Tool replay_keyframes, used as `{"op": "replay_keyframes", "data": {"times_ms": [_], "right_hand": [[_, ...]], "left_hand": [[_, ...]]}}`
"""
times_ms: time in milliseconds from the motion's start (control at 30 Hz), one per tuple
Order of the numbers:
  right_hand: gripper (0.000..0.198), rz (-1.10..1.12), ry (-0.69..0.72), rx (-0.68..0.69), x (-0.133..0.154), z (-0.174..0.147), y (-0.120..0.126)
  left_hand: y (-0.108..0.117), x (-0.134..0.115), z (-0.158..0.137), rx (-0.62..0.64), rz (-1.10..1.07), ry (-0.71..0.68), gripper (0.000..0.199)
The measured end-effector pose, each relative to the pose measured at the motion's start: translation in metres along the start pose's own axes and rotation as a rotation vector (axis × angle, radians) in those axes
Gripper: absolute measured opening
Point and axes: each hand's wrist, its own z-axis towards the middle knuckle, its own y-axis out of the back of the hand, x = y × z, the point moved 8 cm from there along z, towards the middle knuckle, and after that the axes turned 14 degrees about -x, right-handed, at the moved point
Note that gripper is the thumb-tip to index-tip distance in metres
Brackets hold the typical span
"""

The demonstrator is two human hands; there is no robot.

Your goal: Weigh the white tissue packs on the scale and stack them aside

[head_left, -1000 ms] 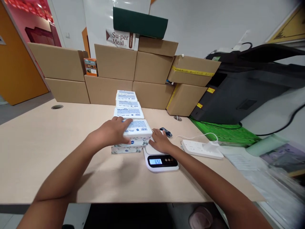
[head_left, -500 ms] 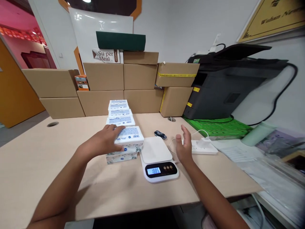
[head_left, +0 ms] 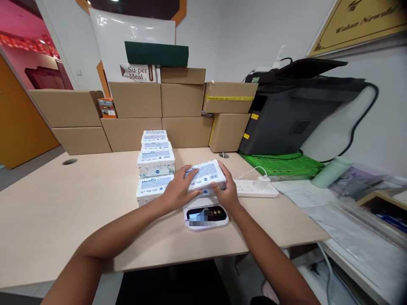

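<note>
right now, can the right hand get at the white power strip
Probably yes: the power strip lies just beside the right hand, with nothing visible between them, though that hand is gripping the tissue pack and must let go first.

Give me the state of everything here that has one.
Manhua pack: gripped by left hand and right hand, over the scale
Scale: display lit, reading obscured
Other packs: lined up on the table
Power strip: adapter plugged in
Orange door: open
Printer: power state unclear
</note>
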Motion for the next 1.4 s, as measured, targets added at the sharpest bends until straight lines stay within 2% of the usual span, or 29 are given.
{"op": "replay_keyframes", "data": {"times_ms": [67, 167, 300, 367, 467, 567, 767, 1100, 1400], "right_hand": [[0.090, -0.018, -0.042, -0.039, -0.004, 0.005, 0.004], [0.090, -0.006, -0.120, -0.071, -0.013, 0.009, 0.003], [0.089, 0.000, -0.295, -0.023, -0.035, 0.004, -0.008], [0.084, -0.004, -0.333, -0.005, -0.042, 0.002, -0.012], [0.079, 0.003, -0.353, -0.002, -0.047, 0.001, -0.015], [0.080, 0.017, -0.364, -0.016, -0.049, 0.001, -0.015], [0.081, 0.027, -0.378, -0.054, -0.053, 0.003, -0.011], [0.094, 0.022, -0.391, -0.066, -0.058, 0.004, -0.010], [0.098, 0.080, -0.538, -0.008, -0.071, -0.003, -0.016]], "left_hand": [[-0.010, 0.003, 0.000, -0.013, -0.034, -0.005, 0.071], [-0.013, 0.009, 0.001, 0.016, -0.019, -0.004, 0.064], [-0.008, 0.014, 0.001, 0.057, 0.033, 0.005, 0.064], [-0.006, 0.016, 0.001, 0.076, 0.059, -0.022, 0.060], [-0.007, 0.020, -0.001, 0.122, 0.079, -0.054, 0.055], [-0.006, 0.024, -0.002, 0.158, 0.066, -0.087, 0.059], [-0.001, 0.029, -0.004, 0.163, -0.068, -0.149, 0.059], [-0.002, 0.028, -0.005, 0.196, -0.097, -0.164, 0.062], [0.001, 0.027, -0.005, 0.196, -0.075, -0.171, 0.061]]}}
